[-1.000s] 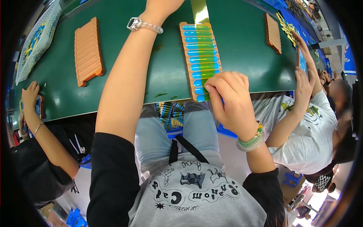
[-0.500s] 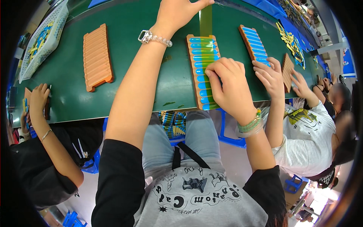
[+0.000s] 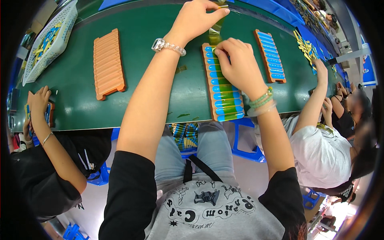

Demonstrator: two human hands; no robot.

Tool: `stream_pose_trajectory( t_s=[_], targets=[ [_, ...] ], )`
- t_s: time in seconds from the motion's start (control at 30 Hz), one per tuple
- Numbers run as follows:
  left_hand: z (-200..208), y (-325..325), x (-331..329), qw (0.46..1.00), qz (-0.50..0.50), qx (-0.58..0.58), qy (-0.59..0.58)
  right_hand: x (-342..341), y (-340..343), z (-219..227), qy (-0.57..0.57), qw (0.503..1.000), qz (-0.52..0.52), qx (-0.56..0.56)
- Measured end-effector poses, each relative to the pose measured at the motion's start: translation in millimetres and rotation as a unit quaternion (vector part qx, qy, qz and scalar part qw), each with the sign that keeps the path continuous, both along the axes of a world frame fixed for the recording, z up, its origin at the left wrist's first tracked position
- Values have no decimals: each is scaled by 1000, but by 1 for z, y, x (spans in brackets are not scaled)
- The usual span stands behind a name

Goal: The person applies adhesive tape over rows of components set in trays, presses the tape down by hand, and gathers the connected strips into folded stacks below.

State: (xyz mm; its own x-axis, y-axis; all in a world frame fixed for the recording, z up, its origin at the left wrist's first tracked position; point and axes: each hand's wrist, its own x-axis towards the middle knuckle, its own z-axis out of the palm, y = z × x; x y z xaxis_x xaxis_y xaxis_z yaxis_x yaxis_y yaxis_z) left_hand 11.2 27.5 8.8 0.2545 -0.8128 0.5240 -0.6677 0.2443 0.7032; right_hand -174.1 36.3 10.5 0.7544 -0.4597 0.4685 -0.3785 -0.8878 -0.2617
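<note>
A strip of clear yellow-green tape point(image 3: 215, 36) runs lengthwise over a brown grooved tray point(image 3: 211, 103) at the table's near edge. Rounded blue strips point(image 3: 220, 96) lie crosswise in its grooves, under the tape. My left hand point(image 3: 199, 19), beyond the tray's far end, is closed on the tape, thumb against fingers. That free stretch of tape is raised and looks twisted. Over the far part of the tray, my right hand point(image 3: 239, 66) is closed with curled fingertips at the tape; its palm side is hidden, so I cannot tell whether it holds anything.
An orange-brown grooved tray point(image 3: 108, 66) without strips lies left, near a white basket point(image 3: 51, 52) of blue and yellow pieces. Right, another tray point(image 3: 271, 56) holds blue strips; a loose pile point(image 3: 306, 47) lies beyond. People sit on both sides. Bundled strips point(image 3: 185, 135) rest below the table edge.
My right hand has moved from the tray's middle toward its far end. The tape beyond the tray has gone from straight to bent. The neighbour at right has moved a hand from the tray toward the pile.
</note>
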Motion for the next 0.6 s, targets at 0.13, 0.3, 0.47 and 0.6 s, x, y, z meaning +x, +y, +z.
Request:
stream_pose_trajectory(
  t_s=[0.13,0.3,0.47,0.6],
  targets=[
    [-2,0,-1,1000,-2,-2,8,15,-15,-2,3,1000,6,-15],
    [6,6,0,998,13,56,38,14,-14,-5,-21,1000,19,-9],
    [13,3,11,976,-45,-16,212,-13,-21,-7,-158,974,-71,144],
    [31,7,21,873,-170,-62,452,-37,-33,-9,-222,930,-131,263]
  ],
)
